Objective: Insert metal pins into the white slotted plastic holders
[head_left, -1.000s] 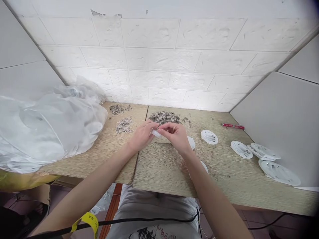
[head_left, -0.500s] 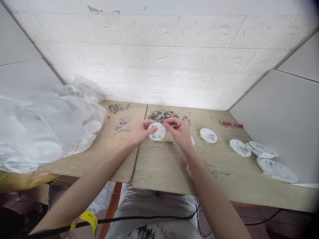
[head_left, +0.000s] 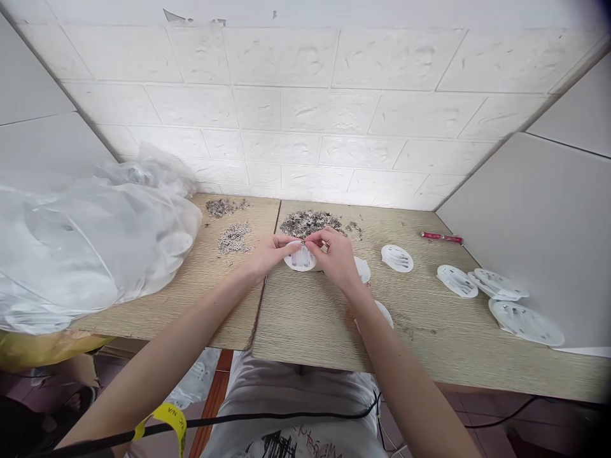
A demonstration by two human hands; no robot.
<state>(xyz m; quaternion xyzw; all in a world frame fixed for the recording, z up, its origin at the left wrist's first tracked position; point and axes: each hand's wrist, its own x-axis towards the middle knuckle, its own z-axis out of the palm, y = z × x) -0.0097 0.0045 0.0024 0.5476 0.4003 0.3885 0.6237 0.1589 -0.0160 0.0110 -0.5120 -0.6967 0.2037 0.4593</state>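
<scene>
My left hand (head_left: 268, 253) grips the left edge of a round white plastic disc (head_left: 300, 258) held just above the wooden table (head_left: 305, 318). My right hand (head_left: 336, 253) pinches a small metal piece at the disc's top rim, fingers closed. Both hands meet at the table's middle, just in front of a pile of small grey metal parts (head_left: 309, 222). Another white disc (head_left: 363, 270) lies partly hidden behind my right hand, and one more (head_left: 384, 313) peeks out beside my right forearm.
A large clear plastic bag (head_left: 86, 248) of white discs fills the left side. Two smaller piles of metal parts (head_left: 233, 236) lie left of centre. More white discs (head_left: 397, 258) (head_left: 504, 294) and a red pen-like tool (head_left: 441, 238) are on the right, near a grey side panel.
The disc was turned face-up half a second ago and now sits lower and flatter. My right fingers have closed in on its top rim.
</scene>
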